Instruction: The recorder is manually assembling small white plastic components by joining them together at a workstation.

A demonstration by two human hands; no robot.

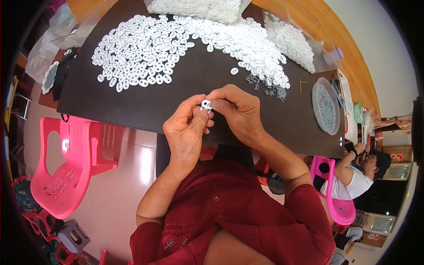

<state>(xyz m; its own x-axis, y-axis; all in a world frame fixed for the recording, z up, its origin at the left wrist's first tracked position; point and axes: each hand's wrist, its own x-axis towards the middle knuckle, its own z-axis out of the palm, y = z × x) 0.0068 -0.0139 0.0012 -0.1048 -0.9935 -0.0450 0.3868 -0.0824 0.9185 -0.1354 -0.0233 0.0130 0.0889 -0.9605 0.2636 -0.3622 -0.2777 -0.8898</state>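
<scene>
Over the front edge of the dark table, my left hand (185, 128) pinches a small white oval plastic piece (206, 104) between thumb and fingers. My right hand (240, 112) meets it from the other side, its thumb and forefinger closed at the piece's edge. Whether a smaller part sits between those right fingertips is hidden. Beyond my hands lies a wide spread of similar white oval pieces with holes (141, 51). Another heap of white pieces (251, 44) lies to the right of it, with small dark grey parts (269, 86) scattered at its near end.
A clear bin of white pieces (198, 9) stands at the back, beside a clear bag of white pieces (289, 39). A round tub of small grey parts (326, 106) is at the right. Pink chairs (70, 163) flank the table; another person (357, 172) sits at the right.
</scene>
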